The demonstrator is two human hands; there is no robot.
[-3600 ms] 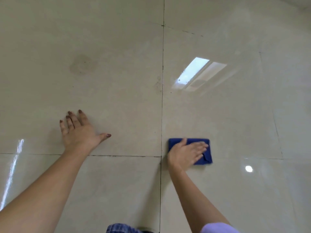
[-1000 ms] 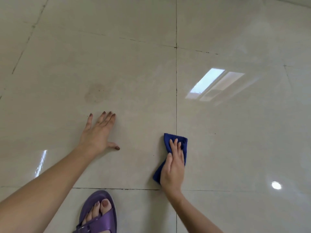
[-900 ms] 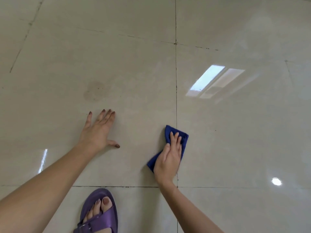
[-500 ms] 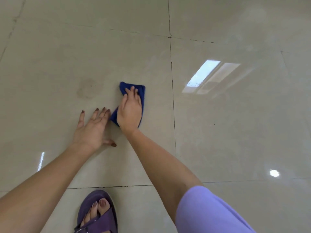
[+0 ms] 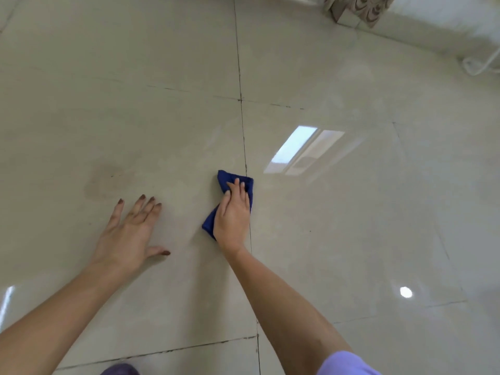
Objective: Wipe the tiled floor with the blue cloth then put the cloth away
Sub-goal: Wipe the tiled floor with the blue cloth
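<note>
A home room, judging by glossy beige floor tiles (image 5: 338,239), a patterned curtain hem (image 5: 359,8) and a white cable (image 5: 479,66) by the wall.

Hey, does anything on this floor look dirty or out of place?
A dull, darker smudge sits on the tiled floor just beyond the left hand, breaking the gloss around it. The blue cloth, under the right hand, lies to its right, not on it.
</note>
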